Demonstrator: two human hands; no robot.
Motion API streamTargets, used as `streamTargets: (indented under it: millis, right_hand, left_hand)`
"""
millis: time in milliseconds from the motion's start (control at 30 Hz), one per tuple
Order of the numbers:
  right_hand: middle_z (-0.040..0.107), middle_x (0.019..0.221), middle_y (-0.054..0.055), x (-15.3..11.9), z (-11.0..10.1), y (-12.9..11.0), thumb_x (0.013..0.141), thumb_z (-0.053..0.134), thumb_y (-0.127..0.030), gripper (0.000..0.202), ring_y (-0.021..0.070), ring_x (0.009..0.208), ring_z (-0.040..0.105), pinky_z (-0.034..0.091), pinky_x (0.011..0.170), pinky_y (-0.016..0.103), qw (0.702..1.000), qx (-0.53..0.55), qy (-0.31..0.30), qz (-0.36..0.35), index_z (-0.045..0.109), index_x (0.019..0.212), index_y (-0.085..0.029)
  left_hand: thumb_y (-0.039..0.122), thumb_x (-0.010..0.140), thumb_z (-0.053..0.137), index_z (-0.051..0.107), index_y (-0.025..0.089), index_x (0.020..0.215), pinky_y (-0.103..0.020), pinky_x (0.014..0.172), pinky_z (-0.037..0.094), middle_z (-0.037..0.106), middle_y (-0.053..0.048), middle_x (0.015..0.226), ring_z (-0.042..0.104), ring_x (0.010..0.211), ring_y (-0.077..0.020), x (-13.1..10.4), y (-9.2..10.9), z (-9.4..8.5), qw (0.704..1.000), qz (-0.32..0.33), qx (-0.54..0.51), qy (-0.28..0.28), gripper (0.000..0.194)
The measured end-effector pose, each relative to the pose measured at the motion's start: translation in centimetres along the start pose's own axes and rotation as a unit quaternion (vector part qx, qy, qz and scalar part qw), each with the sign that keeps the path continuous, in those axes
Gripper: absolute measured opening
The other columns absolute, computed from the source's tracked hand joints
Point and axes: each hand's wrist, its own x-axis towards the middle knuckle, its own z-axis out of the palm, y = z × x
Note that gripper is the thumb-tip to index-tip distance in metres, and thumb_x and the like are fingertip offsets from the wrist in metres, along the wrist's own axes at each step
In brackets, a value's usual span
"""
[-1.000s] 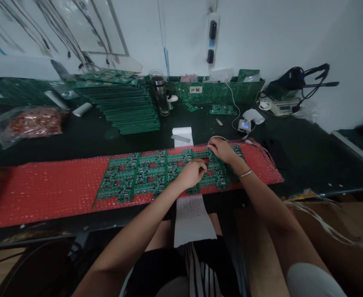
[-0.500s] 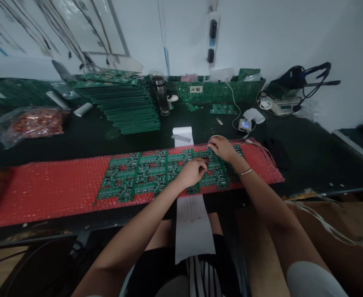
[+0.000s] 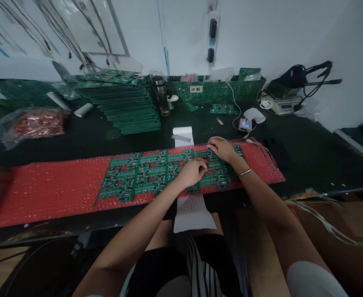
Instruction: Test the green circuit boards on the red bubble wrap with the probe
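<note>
A green circuit board panel [image 3: 144, 175] is lying on a red bubble-wrap strip [image 3: 51, 185] along the near edge of the dark bench. The left hand [image 3: 192, 172] is resting curled on the panel's right part, fingertips pinched together; what they pinch is too small to tell. The right hand [image 3: 223, 148] is pressing on the panel's far right edge, fingers together, beside thin wires [image 3: 266, 152]. A white paper strip [image 3: 193, 212] is hanging toward the lap. Farther back, stacked boards [image 3: 125, 107], a glass jar [image 3: 160, 90] and a small meter [image 3: 244, 123] are sitting well apart.

Left hand [image 3: 191, 172] fingertips curled under, whatever they pinch is hidden. Right hand [image 3: 223, 149] covers part of the circuit board panel [image 3: 150, 175]. Board components too small to identify.
</note>
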Motion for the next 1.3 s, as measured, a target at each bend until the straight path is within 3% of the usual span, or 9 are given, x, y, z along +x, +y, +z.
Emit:
streamTargets:
  millis: [200,367,533,800,1133,1200,1300]
  right_hand:
    - [0.066,0.085,0.006,-0.2,0.8,0.4,0.096,0.053,-0.032,0.018,0.0211,0.085,0.059,0.045,0.082,0.032,0.998,0.051,0.036,0.019,0.060,0.083,-0.020]
    - [0.066,0.083,0.005,-0.4,1.3,0.3,0.094,0.051,-0.027,0.016,0.0201,0.083,0.059,0.044,0.083,0.032,0.996,0.067,0.065,0.013,0.059,0.082,-0.021]
    - [0.067,0.086,0.006,-0.5,1.5,0.2,0.093,0.052,-0.025,0.013,0.0211,0.085,0.059,0.044,0.084,0.033,0.995,0.055,0.078,0.019,0.059,0.083,-0.021]
    - [0.068,0.088,0.006,-0.5,1.5,0.1,0.094,0.051,-0.023,0.013,0.0218,0.088,0.060,0.044,0.085,0.033,0.996,0.040,0.080,0.023,0.058,0.083,-0.021]
    - [0.067,0.089,0.007,-0.5,1.3,-0.2,0.090,0.050,-0.018,0.012,0.0225,0.089,0.059,0.044,0.085,0.034,0.996,0.043,0.074,0.033,0.059,0.084,-0.021]
    - [0.066,0.087,0.006,-0.4,1.2,-0.2,0.091,0.051,-0.018,0.012,0.0219,0.086,0.058,0.044,0.084,0.033,0.996,0.045,0.073,0.033,0.058,0.082,-0.021]
    - [0.065,0.084,0.005,-0.4,1.1,-0.2,0.093,0.053,-0.022,0.013,0.0208,0.083,0.057,0.043,0.082,0.032,0.996,0.050,0.070,0.034,0.057,0.081,-0.021]
  left_hand:
    - [0.008,0.082,0.060,0.071,0.018,0.080,-0.031,0.082,0.052,0.072,-0.003,0.089,0.067,0.082,-0.0172,2.1,-0.3,-0.4,1.000,-0.008,-0.012,-0.015,0.015]
    - [0.009,0.082,0.063,0.075,0.017,0.080,-0.035,0.090,0.051,0.069,-0.007,0.092,0.065,0.092,-0.0205,5.3,-0.6,0.4,0.997,-0.027,0.061,0.030,0.015]
    - [0.013,0.083,0.062,0.078,0.018,0.080,-0.038,0.094,0.050,0.070,-0.009,0.094,0.064,0.095,-0.0234,6.8,-0.8,1.5,0.992,-0.043,0.112,0.025,0.017]
    - [0.016,0.085,0.057,0.078,0.014,0.085,-0.041,0.096,0.048,0.068,-0.013,0.097,0.062,0.097,-0.0260,7.1,-0.6,2.2,0.985,-0.067,0.159,0.030,0.021]
    - [0.010,0.080,0.061,0.074,0.014,0.085,-0.039,0.095,0.050,0.070,-0.011,0.090,0.064,0.096,-0.0257,7.2,-0.3,2.4,0.984,-0.064,0.159,0.050,0.015]
    - [0.009,0.082,0.060,0.073,0.015,0.094,-0.038,0.097,0.049,0.070,-0.010,0.098,0.063,0.100,-0.0244,6.4,-0.4,2.2,0.985,-0.045,0.154,0.058,0.019]
    - [0.016,0.091,0.055,0.072,0.018,0.107,-0.041,0.098,0.049,0.066,-0.011,0.108,0.061,0.103,-0.0242,4.8,-0.6,1.9,0.985,0.034,0.166,0.040,0.023]
